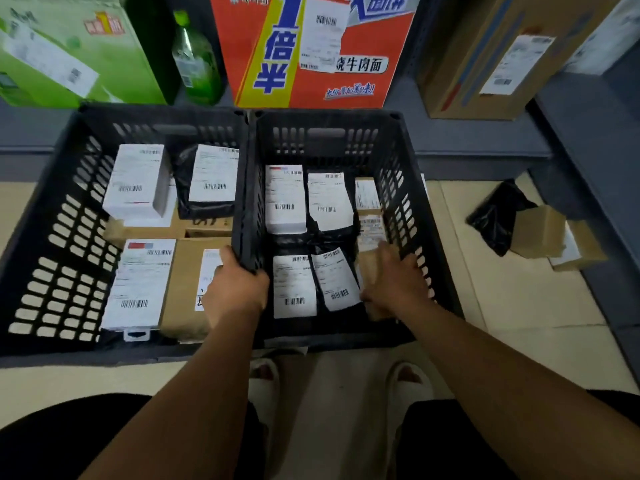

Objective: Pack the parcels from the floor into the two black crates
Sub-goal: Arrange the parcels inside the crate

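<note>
Right hand (pixel 398 282) grips a brown parcel (pixel 369 268) low in the right crate (pixel 325 116), long axis 6-to-12 o'clock. Left hand (pixel 235 289) clasps that crate's left wall. Unpacked floor parcels (pixel 535 232) lie at 2 o'clock (right hand nearer).

Both your forearms were bare and reached forward and down, roughly parallel, with a gap between them. Your left hand (pixel 237 289) was turned back-up, wrist straight, its fingers curled over the top of the left wall of the right-hand crate (pixel 244 202). Your right hand (pixel 398 278) was inside that crate near its right wall, fingers wrapped round a brown parcel (pixel 369 268). The right hand was blurred, so finger detail was unclear.
</note>
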Demonstrator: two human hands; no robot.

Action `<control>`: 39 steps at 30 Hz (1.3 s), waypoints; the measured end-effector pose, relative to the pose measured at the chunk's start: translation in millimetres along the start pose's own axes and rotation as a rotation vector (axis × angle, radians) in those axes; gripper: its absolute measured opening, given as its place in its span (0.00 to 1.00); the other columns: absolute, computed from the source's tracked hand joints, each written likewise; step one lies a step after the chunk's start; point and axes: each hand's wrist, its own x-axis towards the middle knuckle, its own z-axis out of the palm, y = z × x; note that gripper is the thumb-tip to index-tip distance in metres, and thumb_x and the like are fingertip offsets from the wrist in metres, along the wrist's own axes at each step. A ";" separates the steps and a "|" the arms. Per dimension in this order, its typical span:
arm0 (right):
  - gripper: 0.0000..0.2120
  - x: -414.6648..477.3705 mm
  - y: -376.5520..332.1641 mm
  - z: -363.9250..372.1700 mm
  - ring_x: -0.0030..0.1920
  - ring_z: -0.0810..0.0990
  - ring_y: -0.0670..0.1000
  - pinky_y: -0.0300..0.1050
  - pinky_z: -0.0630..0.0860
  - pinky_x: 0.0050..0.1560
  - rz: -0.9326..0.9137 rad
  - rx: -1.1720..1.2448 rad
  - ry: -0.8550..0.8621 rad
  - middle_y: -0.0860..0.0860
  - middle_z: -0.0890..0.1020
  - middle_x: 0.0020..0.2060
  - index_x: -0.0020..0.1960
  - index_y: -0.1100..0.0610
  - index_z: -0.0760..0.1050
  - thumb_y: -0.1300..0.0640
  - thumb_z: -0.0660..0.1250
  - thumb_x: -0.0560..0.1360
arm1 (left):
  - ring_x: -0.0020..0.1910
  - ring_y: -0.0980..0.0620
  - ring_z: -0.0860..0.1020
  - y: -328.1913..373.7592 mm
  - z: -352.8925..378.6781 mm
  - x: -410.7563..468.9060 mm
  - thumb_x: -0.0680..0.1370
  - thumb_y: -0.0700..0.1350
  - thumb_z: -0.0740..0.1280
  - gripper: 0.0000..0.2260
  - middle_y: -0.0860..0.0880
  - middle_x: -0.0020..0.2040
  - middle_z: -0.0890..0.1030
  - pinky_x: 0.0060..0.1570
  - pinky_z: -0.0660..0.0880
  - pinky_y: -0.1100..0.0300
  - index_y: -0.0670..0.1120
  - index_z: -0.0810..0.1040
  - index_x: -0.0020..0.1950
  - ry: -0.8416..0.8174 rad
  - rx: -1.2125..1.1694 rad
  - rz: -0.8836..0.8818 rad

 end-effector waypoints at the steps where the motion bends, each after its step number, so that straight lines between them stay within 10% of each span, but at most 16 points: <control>1: 0.54 9.1 3.0 11.4 0.68 0.66 0.64 0.55 0.71 0.64 0.007 -0.063 -0.017 0.62 0.58 0.72 0.79 0.46 0.43 0.43 0.77 0.67 | 0.48 0.37 0.80 -1.7 0.5 1.1 0.76 0.52 0.65 0.20 0.42 0.52 0.81 0.54 0.78 0.41 0.52 0.64 0.65 -0.008 -0.005 -0.005; 27: 0.28 83.6 4.5 75.4 0.70 0.67 0.59 0.53 0.67 0.71 0.018 -0.222 -0.056 0.61 0.67 0.71 0.73 0.61 0.64 0.58 0.68 0.76 | 0.47 0.38 0.79 -5.6 7.9 7.6 0.77 0.52 0.65 0.18 0.43 0.51 0.79 0.49 0.77 0.46 0.49 0.63 0.63 0.048 0.070 0.018; 39: 0.20 44.9 -15.6 -18.4 0.59 0.77 0.57 0.43 0.73 0.52 -0.064 0.103 -0.245 0.58 0.76 0.64 0.68 0.60 0.71 0.54 0.64 0.78 | 0.51 0.35 0.79 -7.2 3.8 5.4 0.76 0.51 0.65 0.19 0.40 0.54 0.80 0.54 0.77 0.41 0.49 0.64 0.64 -0.002 0.048 0.022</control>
